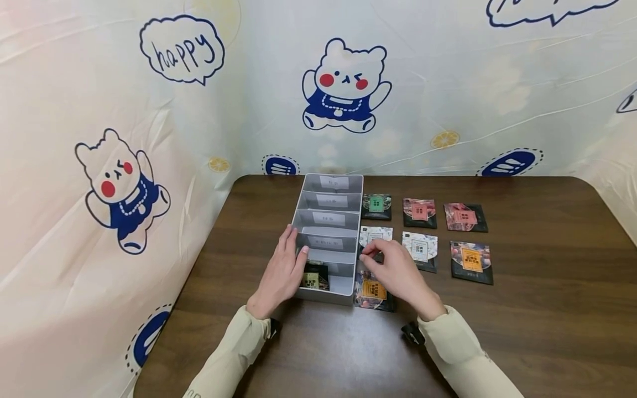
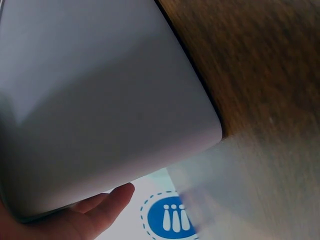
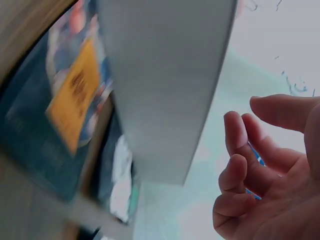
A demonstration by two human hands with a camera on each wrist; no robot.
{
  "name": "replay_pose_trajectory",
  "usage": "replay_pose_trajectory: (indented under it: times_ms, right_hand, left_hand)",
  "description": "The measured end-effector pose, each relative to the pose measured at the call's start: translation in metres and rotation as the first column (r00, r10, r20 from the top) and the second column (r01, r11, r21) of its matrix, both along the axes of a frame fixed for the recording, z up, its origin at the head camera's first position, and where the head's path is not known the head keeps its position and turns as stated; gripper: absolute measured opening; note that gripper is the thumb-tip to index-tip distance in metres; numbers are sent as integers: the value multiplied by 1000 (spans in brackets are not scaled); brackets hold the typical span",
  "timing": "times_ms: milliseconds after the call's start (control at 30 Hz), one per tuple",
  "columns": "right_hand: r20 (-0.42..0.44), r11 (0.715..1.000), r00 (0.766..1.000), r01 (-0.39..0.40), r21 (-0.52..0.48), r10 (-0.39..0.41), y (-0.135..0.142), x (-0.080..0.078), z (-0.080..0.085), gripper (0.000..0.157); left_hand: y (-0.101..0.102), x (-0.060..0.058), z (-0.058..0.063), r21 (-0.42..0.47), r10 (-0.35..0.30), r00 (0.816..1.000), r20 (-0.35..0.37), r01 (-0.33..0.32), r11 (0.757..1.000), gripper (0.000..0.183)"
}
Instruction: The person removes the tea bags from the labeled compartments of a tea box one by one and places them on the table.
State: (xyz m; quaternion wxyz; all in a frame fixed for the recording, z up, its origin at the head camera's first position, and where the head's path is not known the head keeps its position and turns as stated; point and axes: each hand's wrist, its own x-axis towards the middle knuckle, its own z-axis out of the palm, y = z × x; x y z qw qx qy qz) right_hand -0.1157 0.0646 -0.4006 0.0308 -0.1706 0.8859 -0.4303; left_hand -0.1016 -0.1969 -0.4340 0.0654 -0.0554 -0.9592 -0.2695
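Observation:
A long grey divided box stands on the table, white labels on the walls of its compartments. My left hand rests along its left rim, fingers fairly straight; in the left wrist view, fingertips show past the box's edge. A black sachet with a yellow-green label lies in the nearest compartment. Right of the box hovers my right hand, its fingers loosely bent. The right wrist view shows thumb and fingers apart, nothing between them. Beneath it are an orange-labelled sachet and a white sachet, partly hidden.
Farther right lie a second white sachet and another orange-labelled sachet. Behind them are a green-labelled sachet and two pink-labelled sachets, one in the middle and one at right. A printed curtain surrounds the wooden table.

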Motion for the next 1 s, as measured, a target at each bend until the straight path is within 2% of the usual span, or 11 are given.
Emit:
replay_pose_trajectory:
  times_ms: [233,367,533,1000]
  right_hand:
    - [-8,998,999,-52,38,52,-25,9,14,7]
    - [-45,995,996,-75,70,79,-37,14,15,9]
    - [-110,988,987,-102,119,115,-48,20,14,10]
    - [-150,971,977,-120,205,152,-65,25,1,23]
  left_hand:
    - [1,0,0,7,-8,999,-38,9,1000,61]
    - [1,0,1,0,-1,1000,-27,1,1000,61]
    - [1,0,1,-5,-1,1000,-14,1,1000,63]
    - [2,0,1,-18,9,998,-55,-10,1000,58]
